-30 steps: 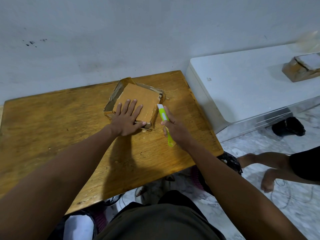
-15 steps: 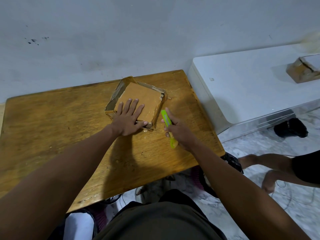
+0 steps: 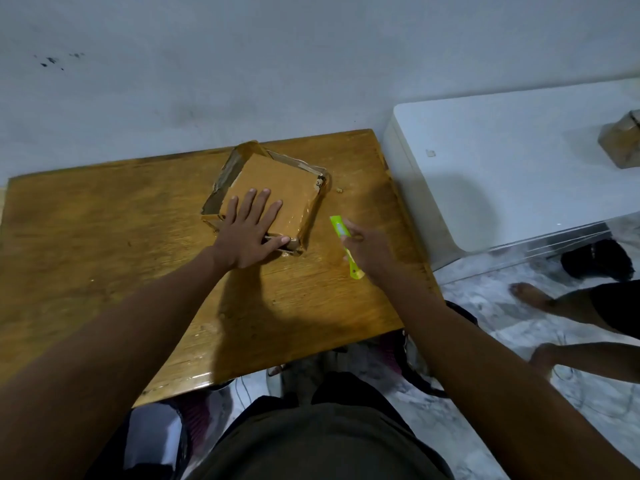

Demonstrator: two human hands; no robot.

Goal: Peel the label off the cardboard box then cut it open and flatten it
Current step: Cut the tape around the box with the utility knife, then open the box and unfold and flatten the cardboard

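Cardboard box, likely light, stiff and tape-slick, lies far-centre on the tabletop, pinned by the spread left hand on its top, while the right hand just right grips a green cutter.

Domestic room, likely a home: a varnished wooden desk stands against a plain scuffed wall, beside a low white cabinet, over a marble-patterned tile floor where another person's bare feet rest.
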